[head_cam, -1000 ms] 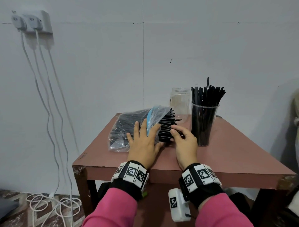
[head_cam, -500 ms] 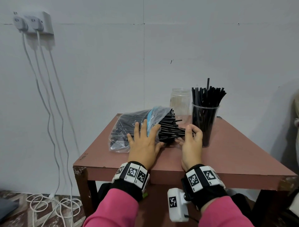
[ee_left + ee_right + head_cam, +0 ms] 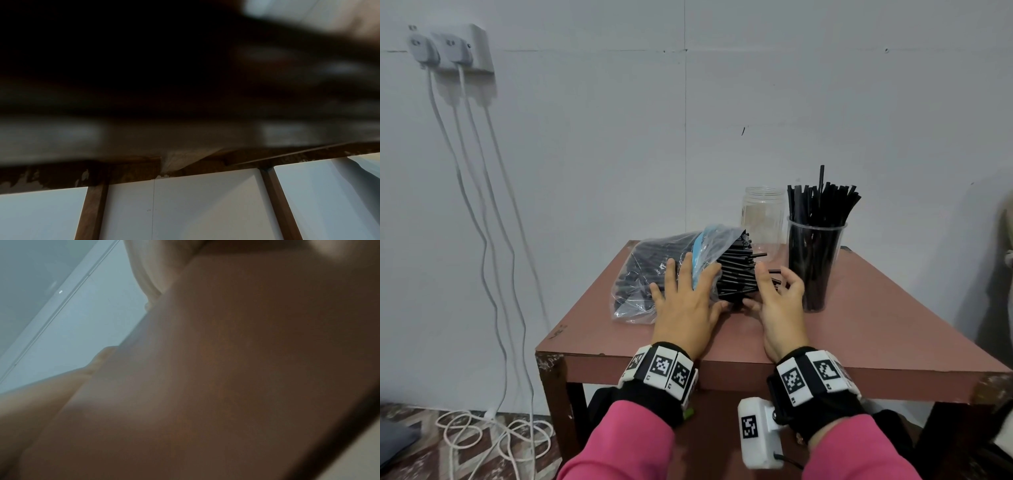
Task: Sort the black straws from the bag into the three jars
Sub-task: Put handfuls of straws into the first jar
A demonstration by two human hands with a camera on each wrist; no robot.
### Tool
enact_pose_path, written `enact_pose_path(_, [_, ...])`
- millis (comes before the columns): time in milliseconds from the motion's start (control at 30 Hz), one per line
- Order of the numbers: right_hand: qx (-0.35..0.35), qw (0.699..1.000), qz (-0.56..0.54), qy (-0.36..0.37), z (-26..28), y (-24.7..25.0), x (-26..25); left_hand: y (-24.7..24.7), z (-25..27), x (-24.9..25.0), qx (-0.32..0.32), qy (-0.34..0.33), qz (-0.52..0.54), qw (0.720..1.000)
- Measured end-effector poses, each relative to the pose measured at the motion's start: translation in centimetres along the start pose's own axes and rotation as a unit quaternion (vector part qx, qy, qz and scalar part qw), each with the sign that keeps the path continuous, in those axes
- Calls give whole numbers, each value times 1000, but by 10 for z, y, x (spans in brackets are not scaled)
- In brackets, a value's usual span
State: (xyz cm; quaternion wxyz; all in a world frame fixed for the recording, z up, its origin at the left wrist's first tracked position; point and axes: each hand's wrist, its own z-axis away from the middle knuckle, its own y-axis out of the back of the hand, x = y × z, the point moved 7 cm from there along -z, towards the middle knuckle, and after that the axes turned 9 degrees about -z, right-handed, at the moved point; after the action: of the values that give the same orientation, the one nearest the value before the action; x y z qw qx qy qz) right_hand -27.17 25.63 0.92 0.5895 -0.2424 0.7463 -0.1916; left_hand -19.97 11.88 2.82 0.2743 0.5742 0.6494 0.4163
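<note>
I see a plain room, likely a home: bare pale wall (image 3: 825, 85), wall socket (image 3: 467, 48) with chargers, patterned floor (image 3: 421, 445), worn table (image 3: 876, 325).

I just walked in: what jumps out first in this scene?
A clear plastic bag stuffed with black straws lies on the reddish table, pressed flat by the left hand. Right of it, the right hand pulls straws; behind stands a straw-filled cup and an empty jar.
</note>
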Motion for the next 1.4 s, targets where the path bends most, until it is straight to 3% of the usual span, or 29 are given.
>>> enact_pose_path(133, [-37, 999, -1, -12, 0, -6, 0, 0, 0, 0, 1, -2, 7, 1000])
enact_pose_path(300, [75, 993, -56, 71, -1, 13, -13, -1, 0, 0, 1, -3, 10, 1000])
enact_pose_path(400, [56, 992, -114, 22, -3, 10, -8, 0, 0, 0, 8, -5, 21, 1000])
enact_pose_path(500, [4, 996, -80, -31, -2, 0, 2, 2, 1, 1, 11, -8, 29, 999])
enact_pose_path(633, [69, 991, -110, 28, -2, 11, -8, 1, 0, 0, 7, -6, 20, 1000])
enact_pose_path(700, [61, 988, -138, 18, -3, 10, -8, 0, 0, 0, 8, -6, 17, 1000])
enact_pose_path(800, [14, 995, -96, -28, 1, -1, -3, 0, 1, 0, 7, -8, 19, 1000])
enact_pose_path(933, [81, 993, -87, 0, 2, 7, -10, 1, 0, 0, 3, -7, 19, 1000])
enact_pose_path(1100, [69, 997, 11, 17, 4, 8, -8, 0, 0, 0, 2, -5, 20, 1000])
enact_pose_path(1233, [99, 993, -21, 54, 6, 12, -17, 0, 0, 0, 1, -4, 18, 1000])
enact_pose_path(1400, [82, 992, -88, 41, 6, 13, -27, 1, -1, 0, -2, -2, 19, 1000])
